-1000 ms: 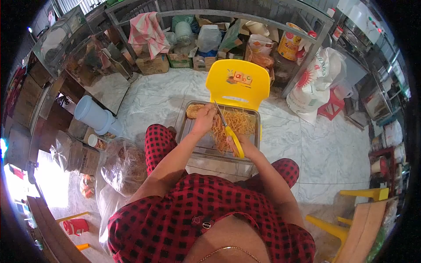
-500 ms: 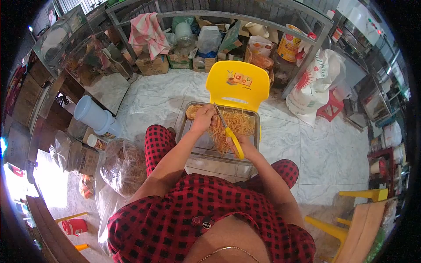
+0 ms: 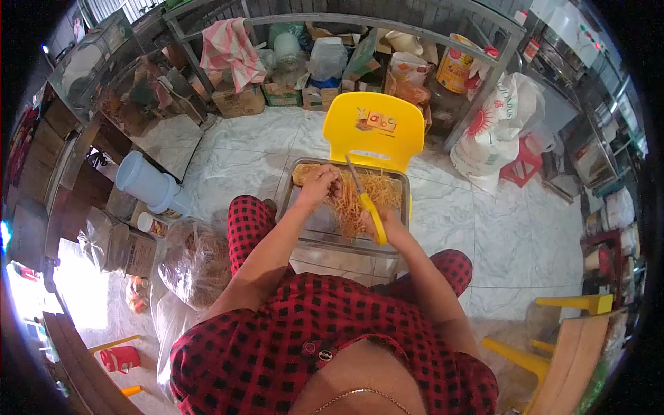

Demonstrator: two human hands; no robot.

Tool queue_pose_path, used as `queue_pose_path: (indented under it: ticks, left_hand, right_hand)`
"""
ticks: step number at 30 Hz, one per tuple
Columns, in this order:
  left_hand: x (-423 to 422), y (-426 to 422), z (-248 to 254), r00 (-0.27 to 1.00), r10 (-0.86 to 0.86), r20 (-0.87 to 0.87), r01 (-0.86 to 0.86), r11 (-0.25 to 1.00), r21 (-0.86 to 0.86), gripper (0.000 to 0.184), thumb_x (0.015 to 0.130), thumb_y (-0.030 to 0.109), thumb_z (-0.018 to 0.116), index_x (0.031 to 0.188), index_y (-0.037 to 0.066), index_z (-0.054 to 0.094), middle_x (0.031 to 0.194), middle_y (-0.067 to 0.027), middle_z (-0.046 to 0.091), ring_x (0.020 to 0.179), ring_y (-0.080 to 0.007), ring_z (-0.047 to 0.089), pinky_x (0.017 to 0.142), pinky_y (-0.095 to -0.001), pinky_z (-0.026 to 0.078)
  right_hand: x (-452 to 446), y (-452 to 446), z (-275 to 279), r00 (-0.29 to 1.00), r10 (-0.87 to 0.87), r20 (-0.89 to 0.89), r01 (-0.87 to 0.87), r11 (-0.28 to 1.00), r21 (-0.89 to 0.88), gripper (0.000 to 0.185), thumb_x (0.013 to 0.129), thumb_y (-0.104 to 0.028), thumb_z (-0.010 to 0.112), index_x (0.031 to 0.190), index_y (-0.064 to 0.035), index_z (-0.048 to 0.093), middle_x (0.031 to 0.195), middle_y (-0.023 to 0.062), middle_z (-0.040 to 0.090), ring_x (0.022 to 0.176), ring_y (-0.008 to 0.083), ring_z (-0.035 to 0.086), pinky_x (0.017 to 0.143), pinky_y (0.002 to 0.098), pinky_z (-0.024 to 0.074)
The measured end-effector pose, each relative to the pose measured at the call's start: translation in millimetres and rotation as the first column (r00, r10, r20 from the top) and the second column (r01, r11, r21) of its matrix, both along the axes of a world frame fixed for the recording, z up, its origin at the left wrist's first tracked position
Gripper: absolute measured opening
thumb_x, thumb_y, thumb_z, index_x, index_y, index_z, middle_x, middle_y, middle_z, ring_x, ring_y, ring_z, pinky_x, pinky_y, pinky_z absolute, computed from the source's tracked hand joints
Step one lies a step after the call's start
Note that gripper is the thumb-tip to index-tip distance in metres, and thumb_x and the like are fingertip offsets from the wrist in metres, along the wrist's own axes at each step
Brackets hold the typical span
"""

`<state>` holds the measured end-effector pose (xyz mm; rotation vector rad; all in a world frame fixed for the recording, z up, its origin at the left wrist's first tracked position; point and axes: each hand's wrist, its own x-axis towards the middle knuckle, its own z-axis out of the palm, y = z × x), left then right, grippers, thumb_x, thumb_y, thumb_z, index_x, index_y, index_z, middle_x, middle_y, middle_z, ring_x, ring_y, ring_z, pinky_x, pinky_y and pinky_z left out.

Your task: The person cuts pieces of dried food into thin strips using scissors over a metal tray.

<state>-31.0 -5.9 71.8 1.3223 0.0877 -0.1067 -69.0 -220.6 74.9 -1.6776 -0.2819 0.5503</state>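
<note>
A metal tray (image 3: 330, 243) rests on a yellow chair (image 3: 374, 124). Tangled orange-brown strands (image 3: 382, 190) cover its middle and right side, and a browned, rounded piece (image 3: 303, 172) lies at its upper left. My right hand (image 3: 389, 225) is closed round the handles of yellow-handled scissors (image 3: 370, 207), whose blades point up and left over the strands. Beside them my left hand (image 3: 321, 188) has its fingers pressed together at the left edge of the strands; what they pinch is too small to make out.
Filled clear plastic bags (image 3: 196, 263) and pale blue buckets (image 3: 142, 176) stand on the left. A white sack (image 3: 492, 135) leans near the metal frame at the upper right. Yellow stool legs (image 3: 515, 356) are at the lower right. Boxes (image 3: 238, 101) line the back.
The scissors have shifted slightly right and their tips have come away from my left hand. My left fingers have changed their hold a little, uncovering more of the browned piece.
</note>
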Motion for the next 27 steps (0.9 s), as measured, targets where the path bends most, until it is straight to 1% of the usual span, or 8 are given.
queue_pose_path:
  ticks: [2,8,12,14,17,21,23,27]
  left_hand:
    - [0,1,-4,1.0,-0.011,-0.028,0.01,1.0,-0.027,0.013,0.086,0.016,0.051,0.079,0.005,0.052,0.062,-0.0028,0.051,0.05,-0.0113,0.052,0.045,-0.0248,0.045]
    - [18,4,-27,0.997,-0.036,-0.07,0.051,0.974,0.22,0.009,0.084,0.015,0.058,0.084,0.008,0.054,0.068,-0.0039,0.054,0.053,-0.0118,0.054,0.045,-0.0255,0.044]
    - [28,15,-69,0.985,0.075,-0.158,-0.014,0.933,0.359,0.018,0.084,0.014,0.057,0.101,0.006,0.055,0.077,-0.0076,0.059,0.064,-0.0148,0.059,0.047,-0.0269,0.046]
    - [27,16,-82,0.966,0.138,-0.219,0.027,0.787,0.617,0.035,0.082,0.013,0.059,0.116,0.006,0.051,0.097,-0.013,0.06,0.079,-0.0195,0.061,0.049,-0.0287,0.048]
    - [16,10,-104,0.947,0.075,-0.311,0.132,0.794,0.593,0.052,0.078,0.014,0.061,0.127,0.007,0.044,0.117,-0.0169,0.053,0.091,-0.0234,0.059,0.059,-0.032,0.052]
    - [15,-13,-122,0.918,0.049,-0.394,0.225,0.753,0.618,0.06,0.075,0.019,0.063,0.131,0.009,0.041,0.124,-0.02,0.047,0.099,-0.0275,0.056,0.074,-0.0381,0.051]
    - [20,-20,-148,0.991,-0.119,-0.064,0.104,0.377,0.92,0.061,0.075,0.023,0.063,0.13,0.011,0.041,0.122,-0.0233,0.047,0.104,-0.0336,0.052,0.085,-0.0436,0.045]
    - [12,-57,-111,0.985,-0.165,0.058,0.006,0.364,0.931,0.059,0.073,0.024,0.063,0.128,0.01,0.044,0.116,-0.0248,0.049,0.108,-0.0375,0.048,0.088,-0.0449,0.042]
  right_hand:
    - [4,-4,2,0.999,-0.032,-0.013,0.032,0.999,0.044,0.034,0.085,-0.039,0.06,0.084,-0.0055,0.056,0.059,-0.0013,0.049,0.05,0.0067,0.045,0.044,0.0234,0.0359]
    - [20,-16,14,0.994,-0.11,-0.006,0.109,0.983,0.144,0.024,0.087,-0.032,0.058,0.083,-0.0089,0.053,0.058,-0.0044,0.046,0.047,0.0055,0.043,0.042,0.0211,0.0341]
    - [29,-29,24,0.984,-0.079,-0.161,0.132,0.927,0.352,0.017,0.084,-0.021,0.062,0.089,-0.0082,0.052,0.061,-0.0033,0.049,0.046,0.0055,0.044,0.04,0.0203,0.0345]
    - [32,-32,31,0.977,-0.091,-0.19,0.158,0.914,0.375,0.017,0.083,-0.018,0.063,0.091,-0.0075,0.053,0.063,-0.0023,0.051,0.046,0.0056,0.045,0.039,0.0201,0.0351]
    - [40,-39,40,0.972,-0.232,-0.035,0.232,0.926,0.299,0.026,0.078,-0.018,0.07,0.09,-0.0032,0.053,0.067,0.0025,0.054,0.046,0.0069,0.049,0.039,0.0209,0.0399]
    - [52,-46,41,0.951,-0.297,0.086,0.269,0.931,0.247,0.031,0.076,-0.024,0.072,0.088,-0.0029,0.053,0.066,0.0027,0.054,0.046,0.0078,0.049,0.039,0.0218,0.0403]
    - [55,-50,47,0.955,-0.293,0.052,0.273,0.933,0.235,0.035,0.075,-0.029,0.074,0.086,-0.0028,0.053,0.064,0.002,0.052,0.045,0.0084,0.049,0.039,0.0218,0.0408]
    - [58,-51,49,0.938,-0.333,0.097,0.304,0.924,0.232,0.037,0.074,-0.03,0.074,0.085,-0.0029,0.053,0.062,0.0009,0.051,0.044,0.0083,0.048,0.04,0.0216,0.0404]
